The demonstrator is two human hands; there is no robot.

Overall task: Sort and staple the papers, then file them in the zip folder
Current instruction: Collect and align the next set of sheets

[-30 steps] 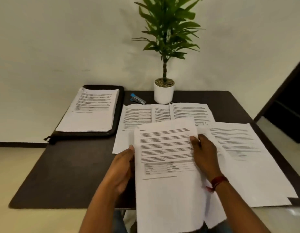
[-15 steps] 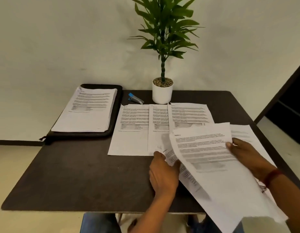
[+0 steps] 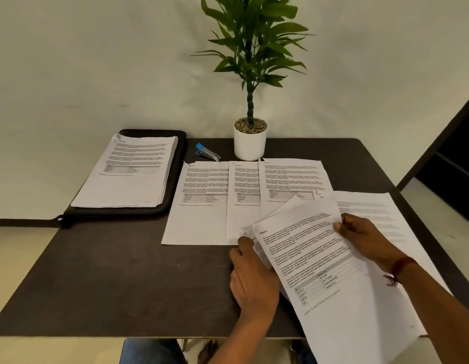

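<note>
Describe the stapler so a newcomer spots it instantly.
Start at the white plant pot at the far edge of the dark table. Between it and the black folder lies the stapler. It alone is small, blue and metallic; its neighbours are white or black.

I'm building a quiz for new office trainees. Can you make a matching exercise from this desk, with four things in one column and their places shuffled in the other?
Things
1. blue stapler
2. paper stack
3. green plant
4. loose sheet

Places
A. held in the right hand
B. on top of the zip folder
C. standing in the white pot
D. on the table, between folder and pot

Pairs: 1-D, 2-B, 3-C, 4-A
</note>
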